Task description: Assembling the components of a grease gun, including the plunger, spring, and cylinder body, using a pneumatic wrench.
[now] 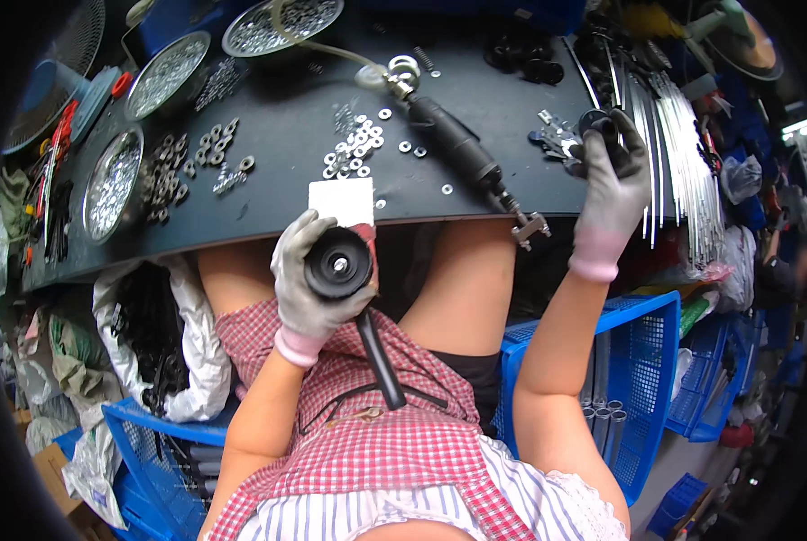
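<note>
My left hand (306,288), in a grey glove with a pink cuff, grips a black round wheel (338,263) with a metal centre, fixed to a black rod (379,359) that slants down over my lap. My right hand (613,194), gloved the same way, reaches to the right end of the black table (277,194) and closes on a small black round part (596,123) next to a heap of small metal pieces (557,137). A black air tool (462,149) with a hose lies across the table between my hands.
Loose washers (356,142) and nuts (170,176) are scattered on the table. Metal bowls of hardware (112,185) stand at the left and back. A bundle of thin metal rods (687,162) lies at the right. Blue crates (642,379) with tubes flank my legs; a white bag (173,334) sits at my left.
</note>
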`<state>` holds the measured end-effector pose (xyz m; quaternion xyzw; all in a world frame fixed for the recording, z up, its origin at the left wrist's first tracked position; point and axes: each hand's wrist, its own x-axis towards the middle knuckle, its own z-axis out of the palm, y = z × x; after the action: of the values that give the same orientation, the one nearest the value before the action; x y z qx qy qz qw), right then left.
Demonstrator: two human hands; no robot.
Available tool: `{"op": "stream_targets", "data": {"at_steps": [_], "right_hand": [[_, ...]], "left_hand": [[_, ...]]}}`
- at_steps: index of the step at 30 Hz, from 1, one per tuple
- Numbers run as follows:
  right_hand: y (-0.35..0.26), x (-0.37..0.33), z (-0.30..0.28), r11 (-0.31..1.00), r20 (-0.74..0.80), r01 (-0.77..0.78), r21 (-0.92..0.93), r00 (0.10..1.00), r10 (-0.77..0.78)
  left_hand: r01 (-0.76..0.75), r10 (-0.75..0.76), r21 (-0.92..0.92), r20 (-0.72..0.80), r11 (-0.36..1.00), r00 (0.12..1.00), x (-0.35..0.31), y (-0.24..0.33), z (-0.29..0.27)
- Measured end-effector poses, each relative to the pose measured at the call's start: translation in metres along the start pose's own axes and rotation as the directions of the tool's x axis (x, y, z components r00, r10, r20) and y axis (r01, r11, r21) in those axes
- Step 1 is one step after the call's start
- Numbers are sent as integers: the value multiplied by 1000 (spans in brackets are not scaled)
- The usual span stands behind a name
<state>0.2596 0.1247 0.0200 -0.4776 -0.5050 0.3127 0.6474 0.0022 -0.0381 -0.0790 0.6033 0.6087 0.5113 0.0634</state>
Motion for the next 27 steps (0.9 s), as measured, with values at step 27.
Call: {"op": "stream_targets", "data": {"at_steps": [27], "right_hand": [[-20, 81, -42, -33, 565, 947, -320, 163, -809]], "left_hand": [[119, -133, -216, -48, 969, 990, -18, 2, 16]]}}
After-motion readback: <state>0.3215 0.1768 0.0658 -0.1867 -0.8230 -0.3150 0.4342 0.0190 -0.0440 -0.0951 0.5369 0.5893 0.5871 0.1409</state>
